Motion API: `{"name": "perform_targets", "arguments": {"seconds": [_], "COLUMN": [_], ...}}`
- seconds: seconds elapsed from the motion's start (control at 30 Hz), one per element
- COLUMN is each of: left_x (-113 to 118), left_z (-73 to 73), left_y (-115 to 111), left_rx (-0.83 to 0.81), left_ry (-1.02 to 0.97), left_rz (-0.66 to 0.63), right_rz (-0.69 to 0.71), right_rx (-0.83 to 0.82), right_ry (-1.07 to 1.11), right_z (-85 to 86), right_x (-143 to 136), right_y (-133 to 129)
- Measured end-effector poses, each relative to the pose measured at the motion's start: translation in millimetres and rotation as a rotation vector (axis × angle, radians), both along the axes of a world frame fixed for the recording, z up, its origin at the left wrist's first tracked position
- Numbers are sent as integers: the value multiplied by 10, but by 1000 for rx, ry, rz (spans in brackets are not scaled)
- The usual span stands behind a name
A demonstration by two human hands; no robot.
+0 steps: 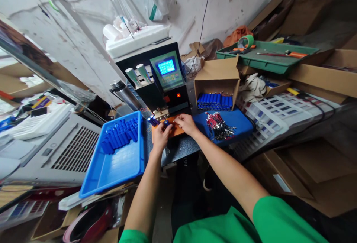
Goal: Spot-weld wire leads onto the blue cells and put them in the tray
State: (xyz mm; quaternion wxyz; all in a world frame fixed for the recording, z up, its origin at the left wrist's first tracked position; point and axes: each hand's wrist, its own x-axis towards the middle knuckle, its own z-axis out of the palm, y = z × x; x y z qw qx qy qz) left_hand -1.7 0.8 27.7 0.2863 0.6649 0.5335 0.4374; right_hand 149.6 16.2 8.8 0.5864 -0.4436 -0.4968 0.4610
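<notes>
My left hand (161,135) is closed round a blue cylindrical cell (166,123) over the orange plate (178,130) of the machine. Just right of it, my right hand (185,123) pinches something too small to make out. The black machine (174,103) stands behind both hands, with its blue screen (166,67) lit. A few more blue cells (153,120) lie by the tips of my left fingers, near the metal electrodes (161,114). Red and black wires with metal ends (219,126) lie bunched on the blue surface to the right.
A blue tray (119,174) holding several blue cells is at the left. Behind the wires, an open cardboard box (217,73) contains several more. A steel flask (126,94) stands left of the machine; a green tray (267,57) with tools sits at the back right.
</notes>
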Motion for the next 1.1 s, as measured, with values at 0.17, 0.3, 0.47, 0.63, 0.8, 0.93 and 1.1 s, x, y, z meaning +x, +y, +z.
{"name": "perform_targets", "arguments": {"seconds": [0.17, 0.3, 0.47, 0.63, 0.8, 0.93, 1.1], "left_x": [29, 20, -1, -31, -5, 24, 15], "left_z": [20, -21, -125, -207, -185, -153, -162], "left_y": [-24, 3, 35, 39, 10, -6, -15], "left_rx": [42, 46, 42, 46, 81, 86, 73], "left_ry": [11, -8, -6, 21, 85, 98, 140], "left_rz": [20, -2, -2, -5, 45, 63, 65], "right_rz": [-9, -18, -28, -1, 42, 83, 102], "right_rx": [-10, -6, -11, -54, -119, -117, -125], "right_ry": [-16, -27, -24, 12, 95, 139, 123], "right_z": [-5, 3, -18, -22, 66, 152, 173], "right_x": [1, 3, -18, -40, -65, -121, -201], "right_y": [5, -4, 22, 46, 8, -6, 49]}}
